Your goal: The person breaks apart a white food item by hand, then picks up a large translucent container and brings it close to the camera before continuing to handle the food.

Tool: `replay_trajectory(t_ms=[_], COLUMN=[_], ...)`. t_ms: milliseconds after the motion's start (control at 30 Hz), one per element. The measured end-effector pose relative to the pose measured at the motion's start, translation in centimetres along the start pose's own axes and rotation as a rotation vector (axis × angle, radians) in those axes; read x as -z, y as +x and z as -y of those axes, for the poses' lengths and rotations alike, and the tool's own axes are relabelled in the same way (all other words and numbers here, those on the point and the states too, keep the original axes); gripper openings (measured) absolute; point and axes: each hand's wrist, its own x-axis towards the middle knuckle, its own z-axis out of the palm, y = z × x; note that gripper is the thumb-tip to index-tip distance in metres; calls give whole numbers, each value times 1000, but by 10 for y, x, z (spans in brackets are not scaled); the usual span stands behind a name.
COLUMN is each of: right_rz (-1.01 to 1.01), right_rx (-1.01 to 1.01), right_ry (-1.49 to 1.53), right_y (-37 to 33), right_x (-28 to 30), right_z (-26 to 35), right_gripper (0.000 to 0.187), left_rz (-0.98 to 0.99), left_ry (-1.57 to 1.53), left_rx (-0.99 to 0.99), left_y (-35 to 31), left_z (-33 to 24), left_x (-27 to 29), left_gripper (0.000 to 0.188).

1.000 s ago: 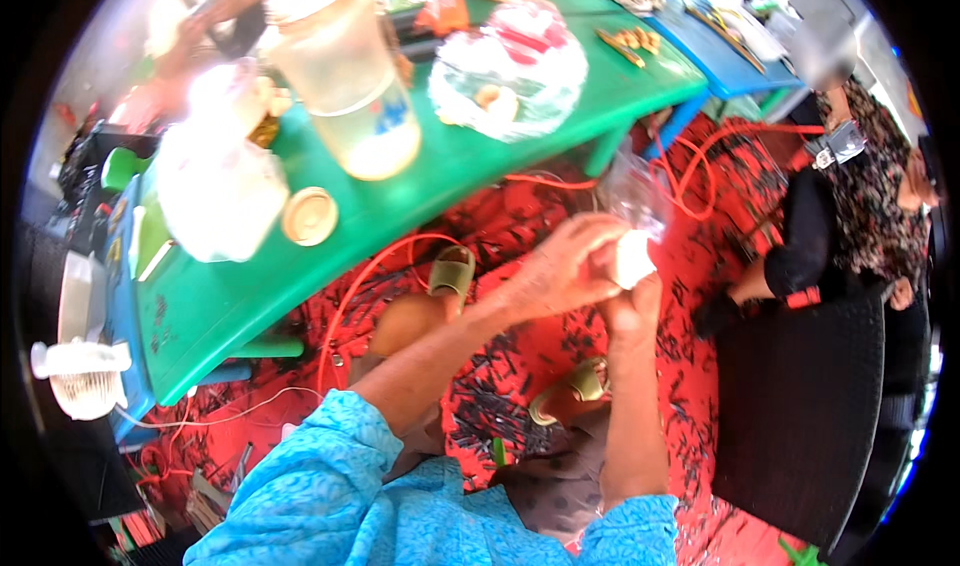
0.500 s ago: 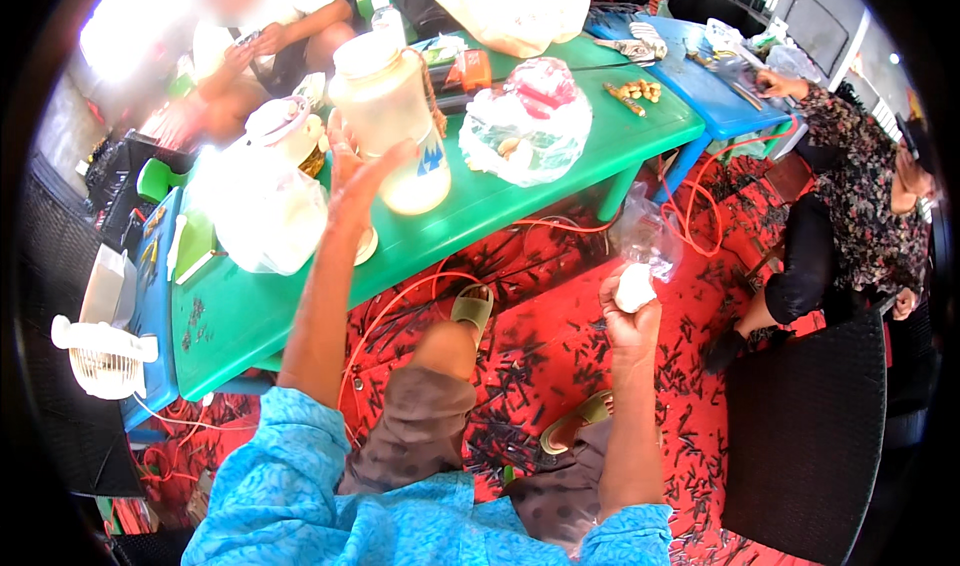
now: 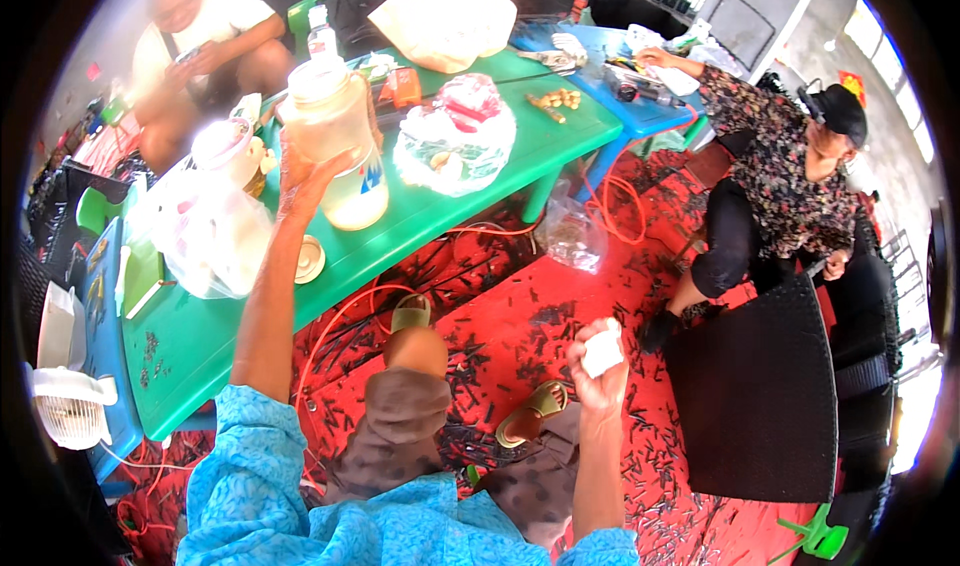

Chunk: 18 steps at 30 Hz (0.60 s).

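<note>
My left hand grips a large, cloudy plastic jar on the green table, thumb across its front and the other fingers partly hidden at its left side. The jar stands nearly upright with a little pale stuff low inside. Beside my left forearm lies a round cream-coloured lid. My right hand is raised above the red floor, closed around a crumpled white wad, tissue or cloth, I cannot tell which.
The green table holds white plastic bags, a bag with red and white contents and peanut-like pieces. A white fan stands at left. A co-worker sits at right by a black chair; another person sits far left.
My view has swung right, so the table and jar appear farther left. My left hand stays on the jar. My right hand still holds the white wad, now turned and lower in view.
</note>
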Motion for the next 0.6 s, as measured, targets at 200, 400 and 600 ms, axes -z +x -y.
replay_trajectory(t_ms=[200,400,600], right_rz=[-64,-41,166], right_rx=[149,110,37], right_ry=[-175,-255,-225], right_y=[-85,-126,-133], right_x=[7,42,71], right_z=[-15,-35,-44], right_gripper=[15,18,22], left_rz=[3,227,333], left_ry=[132,-304,61], left_rx=[-151,-54,-598], left_y=[-32,-86,-135], left_z=[-37,-82,-158], left_x=[-1,10,-14], left_gripper=[68,97,94])
